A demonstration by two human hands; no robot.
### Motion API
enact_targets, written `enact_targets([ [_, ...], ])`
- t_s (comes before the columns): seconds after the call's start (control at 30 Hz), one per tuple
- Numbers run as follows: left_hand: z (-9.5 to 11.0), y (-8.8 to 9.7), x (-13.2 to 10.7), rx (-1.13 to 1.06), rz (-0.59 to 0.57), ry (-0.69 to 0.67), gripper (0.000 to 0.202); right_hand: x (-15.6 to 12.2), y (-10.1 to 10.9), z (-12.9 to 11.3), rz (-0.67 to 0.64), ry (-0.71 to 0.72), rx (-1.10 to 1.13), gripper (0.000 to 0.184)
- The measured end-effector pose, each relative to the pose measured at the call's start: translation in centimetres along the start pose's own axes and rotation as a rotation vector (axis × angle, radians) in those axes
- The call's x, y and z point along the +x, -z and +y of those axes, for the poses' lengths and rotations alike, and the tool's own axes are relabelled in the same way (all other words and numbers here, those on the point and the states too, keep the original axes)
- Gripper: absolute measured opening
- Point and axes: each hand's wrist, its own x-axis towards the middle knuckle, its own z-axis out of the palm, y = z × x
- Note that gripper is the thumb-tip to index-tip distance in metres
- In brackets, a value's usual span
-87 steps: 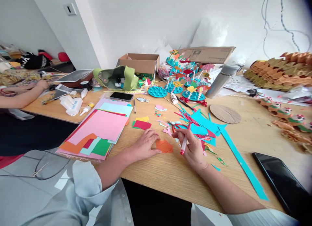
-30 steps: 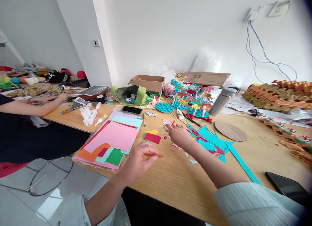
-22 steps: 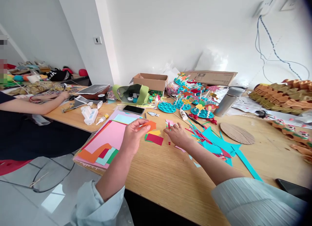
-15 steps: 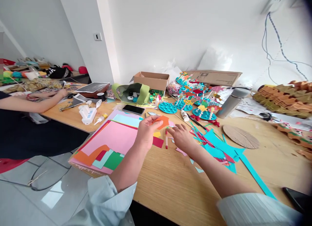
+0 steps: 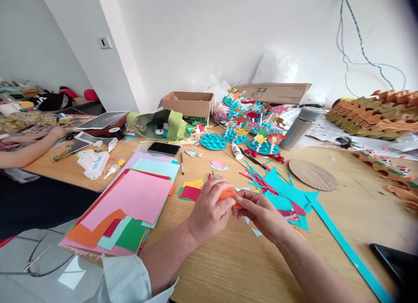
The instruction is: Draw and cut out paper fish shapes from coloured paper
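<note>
My left hand (image 5: pixel 209 211) and my right hand (image 5: pixel 261 213) meet above the wooden table (image 5: pixel 248 259), both pinching a small orange paper cutout (image 5: pixel 229 194) between their fingertips. The cutout is partly hidden by my fingers. Just beyond my hands lie a red paper scrap (image 5: pixel 191 193) and a yellow scrap (image 5: pixel 193 183). To the right lies a heap of cyan and red paper trimmings (image 5: pixel 281 192).
A stack of coloured paper sheets (image 5: pixel 130 198) lies at my left. Behind are a phone (image 5: pixel 163 149), a pen (image 5: pixel 181 157), glue bottles, cyan craft discs (image 5: pixel 213 141), a cardboard box (image 5: pixel 188 103), a steel flask (image 5: pixel 298 124) and a cardboard disc (image 5: pixel 312 174). Another person's arm (image 5: pixel 29 148) rests far left.
My right hand has left the red marker and joined my left hand on the orange cutout. The left hand lifted the cutout, then brought it down nearer to me.
</note>
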Motion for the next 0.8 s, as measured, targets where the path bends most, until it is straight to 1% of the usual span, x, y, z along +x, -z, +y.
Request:
enact_targets([
  [0.1,-0.1,-0.1,-0.1,-0.004,-0.032,0.02,0.03,0.4,0.1,0.3,0.057,0.012,0.041,0.034],
  [0.17,-0.1,-0.2,-0.1,-0.024,-0.068,0.064,0.039,0.6,0.4,0.5,0.104,0.033,0.044,0.035],
  [0.2,0.0,-0.2,-0.2,-0.046,-0.079,0.099,0.045,0.7,0.5,0.6,0.126,0.046,0.04,0.035],
  [0.27,0.0,-0.3,-0.2,-0.136,-0.046,0.199,0.058,0.8,0.8,0.9,0.164,0.072,0.023,0.036],
  [0.33,-0.1,-0.4,-0.2,-0.315,0.034,0.373,0.062,0.9,0.9,1.1,0.199,0.101,-0.01,0.037],
  [0.4,-0.3,-0.6,0.0,-0.59,0.086,0.626,0.056,0.9,0.7,1.2,0.217,0.13,-0.06,0.037],
  [0.43,-0.4,-0.7,0.1,-0.747,0.084,0.768,0.05,0.9,0.6,1.1,0.216,0.139,-0.091,0.037],
  [0.47,-0.6,-0.9,0.1,-0.9,0.048,0.891,0.044,0.8,0.5,1.0,0.208,0.142,-0.124,0.037],
  [0.5,-0.8,-1.0,0.1,-1.023,0.024,0.985,0.038,0.7,0.5,0.8,0.19,0.136,-0.148,0.037],
  [0.53,-1.0,-1.2,0.1,-1.095,0.01,1.043,0.034,0.7,0.6,0.6,0.175,0.135,-0.199,0.036],
  [0.57,-1.2,-1.4,0.0,-1.134,0.015,1.091,0.03,0.6,0.9,0.3,0.168,0.138,-0.269,0.033],
  [0.6,-1.3,-1.6,0.0,-1.142,0.047,1.135,0.026,0.5,1.4,-0.1,0.168,0.142,-0.347,0.03],
  [0.63,-1.5,-1.7,-0.1,-1.138,0.095,1.182,0.023,0.4,2.1,-0.5,0.227,0.213,-0.608,0.026],
  [0.67,-1.7,-1.7,-0.2,-1.133,0.135,1.222,0.021,0.4,2.8,-0.8,0.326,0.279,-0.864,0.024],
  [0.7,-1.8,-1.7,-0.2,-1.114,0.164,1.249,0.02,0.3,3.6,-1.1,0.411,0.299,-1.09,0.022],
  [0.73,-1.9,-1.7,-0.2,-1.091,0.183,1.267,0.02,0.3,4.3,-1.2,0.439,0.257,-1.297,0.022],
  [0.77,-2.0,-1.7,-0.2,-1.084,0.191,1.275,0.02,0.3,4.9,-1.2,0.404,0.173,-1.479,0.022],
  [0.8,-2.1,-1.6,-0.2,-1.078,0.194,1.276,0.02,0.4,5.3,-1.1,0.372,0.128,-1.536,0.019],
])
